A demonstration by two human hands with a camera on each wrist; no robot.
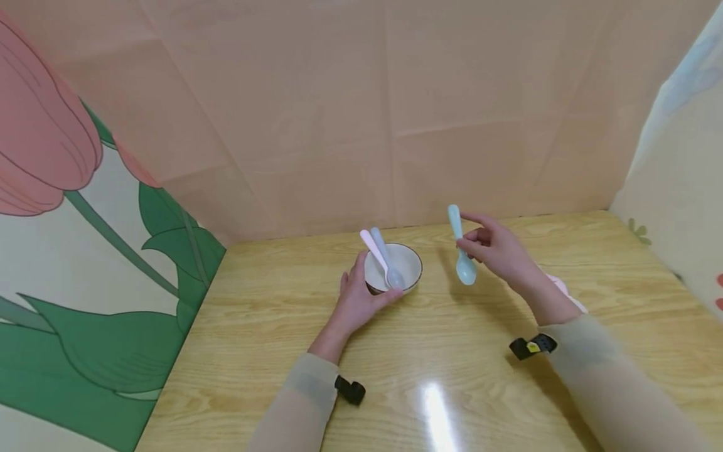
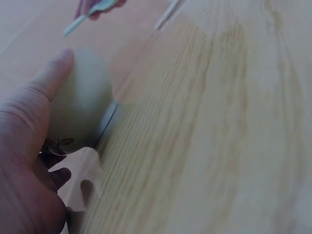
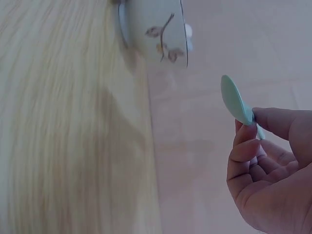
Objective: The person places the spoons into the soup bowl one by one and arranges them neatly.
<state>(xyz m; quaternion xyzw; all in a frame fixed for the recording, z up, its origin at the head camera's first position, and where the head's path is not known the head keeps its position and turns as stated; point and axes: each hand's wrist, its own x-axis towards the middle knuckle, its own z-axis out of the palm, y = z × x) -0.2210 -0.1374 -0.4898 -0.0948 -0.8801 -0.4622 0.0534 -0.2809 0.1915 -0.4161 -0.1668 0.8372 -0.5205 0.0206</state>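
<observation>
A white bowl point(image 1: 408, 260) with a dark rim stands toward the back of the table; a brown twig pattern marks its outside in the right wrist view. My left hand point(image 1: 359, 300) holds it from the left, thumb along the near side and fingers round the far left side. Inside the bowl lean a pink spoon point(image 1: 374, 248) and a grey-blue spoon point(image 1: 395, 276), handles over the back left rim. To the right, my right hand point(image 1: 499, 251) pinches a mint-green spoon point(image 1: 465, 270) between thumb and fingers, raised above the table with its handle up.
A pinkish-white thing point(image 1: 559, 285) lies partly hidden behind my right wrist. The wooden table point(image 1: 271, 333) ends at a peach backdrop point(image 1: 316, 125). A tulip-printed sheet point(image 1: 113, 351) borders the left side, and a pale printed sheet point(image 1: 678, 188) the right.
</observation>
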